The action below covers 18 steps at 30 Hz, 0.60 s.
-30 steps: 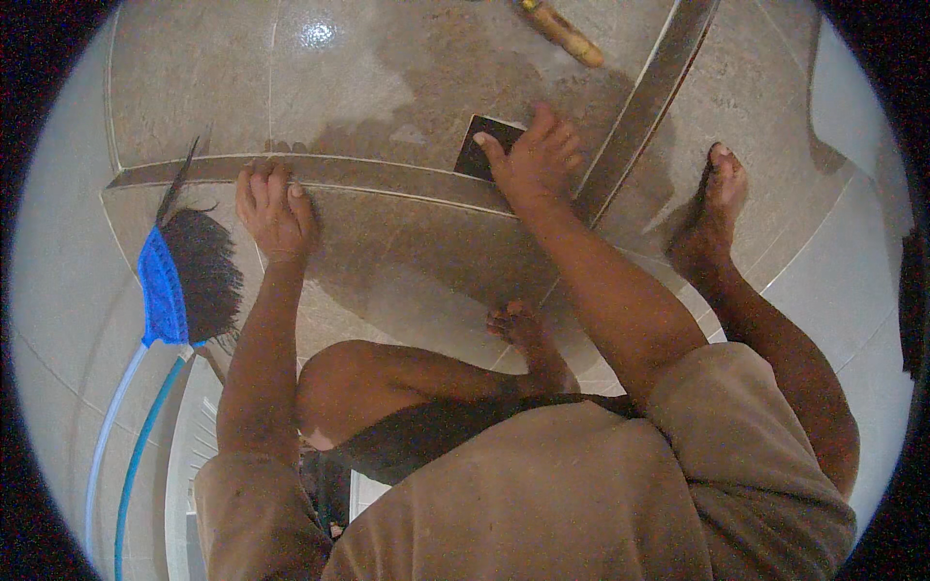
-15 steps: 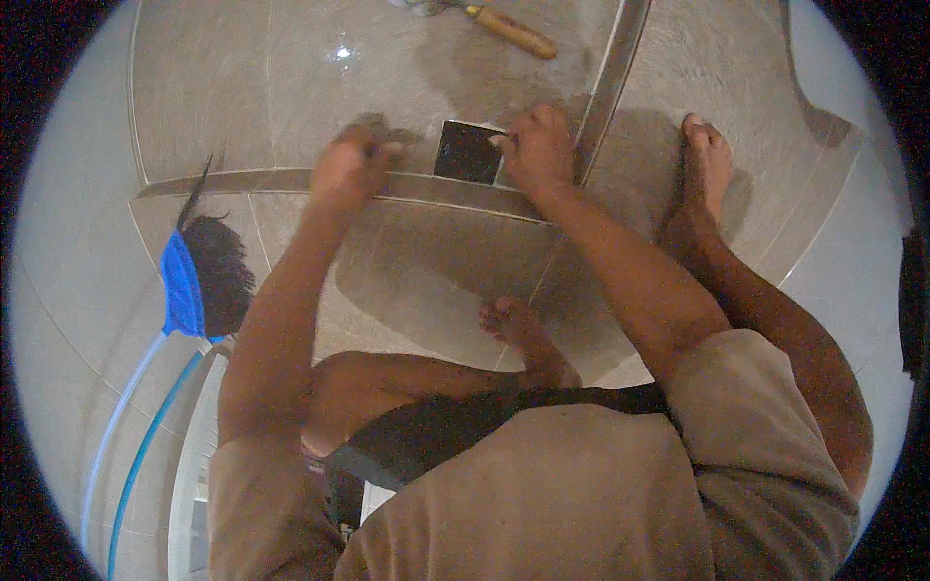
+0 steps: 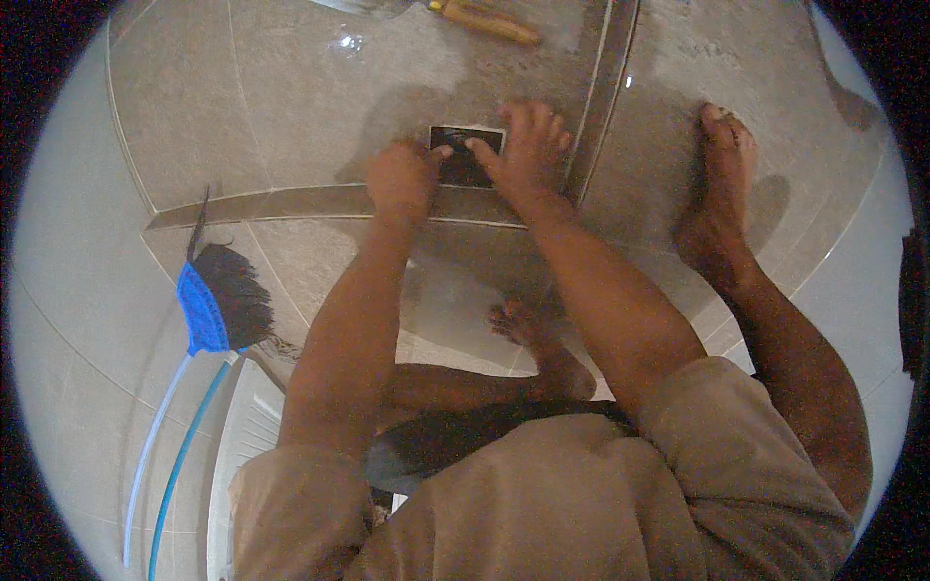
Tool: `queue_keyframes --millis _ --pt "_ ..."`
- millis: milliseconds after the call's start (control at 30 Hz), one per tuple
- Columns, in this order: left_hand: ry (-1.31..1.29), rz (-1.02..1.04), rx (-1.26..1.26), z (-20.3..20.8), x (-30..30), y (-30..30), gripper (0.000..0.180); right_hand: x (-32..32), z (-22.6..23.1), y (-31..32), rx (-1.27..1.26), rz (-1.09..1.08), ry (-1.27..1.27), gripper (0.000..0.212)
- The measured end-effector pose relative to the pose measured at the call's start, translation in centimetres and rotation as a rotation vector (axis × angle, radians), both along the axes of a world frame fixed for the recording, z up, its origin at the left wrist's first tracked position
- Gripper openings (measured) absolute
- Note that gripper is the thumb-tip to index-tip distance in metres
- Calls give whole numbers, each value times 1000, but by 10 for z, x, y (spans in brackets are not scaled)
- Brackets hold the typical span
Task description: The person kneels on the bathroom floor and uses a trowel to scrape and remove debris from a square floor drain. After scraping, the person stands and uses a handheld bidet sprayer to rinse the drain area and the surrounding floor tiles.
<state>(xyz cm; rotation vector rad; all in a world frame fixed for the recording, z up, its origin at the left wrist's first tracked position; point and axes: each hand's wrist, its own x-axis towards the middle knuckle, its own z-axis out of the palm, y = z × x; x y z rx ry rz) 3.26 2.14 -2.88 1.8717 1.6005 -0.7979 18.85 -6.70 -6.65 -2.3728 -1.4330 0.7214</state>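
A dark square (image 3: 460, 172) with a thin pale edge sits in the tiled floor, close to a raised tile strip. Whether it is a plate or an opening I cannot tell. My left hand (image 3: 399, 182) is at its left side, fingers curled and thumb reaching over the dark surface; anything inside those fingers is hidden. At the right side, my right hand (image 3: 531, 155) has its fingers spread on the floor beyond the edge, with its thumb over the square. The two thumb tips point at each other, a small gap between them.
A trowel-like tool's wooden handle (image 3: 484, 21) lies on the floor ahead. At left are a broom with a blue head (image 3: 201, 308) and dark bristles, a teal pole (image 3: 184, 465) and a white ridged plastic object (image 3: 247, 416). My bare right foot (image 3: 725, 160) rests on the right-hand tiles.
My left hand has moved right, from the floor beside the dark square to its edge. My right hand's fingers have spread out, and its thumb now reaches over the square.
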Motion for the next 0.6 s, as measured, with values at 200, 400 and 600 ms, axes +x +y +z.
queue_keyframes --millis 200,400,600 --pt "74 44 -37 18 12 -1 54 3 2 5 -38 -46 12 76" --pt "154 15 -190 17 13 2 51 -3 12 15 -113 -42 2 79" --pt "107 -8 -206 14 10 -6 47 -16 17 23 -200 -70 -34 78"
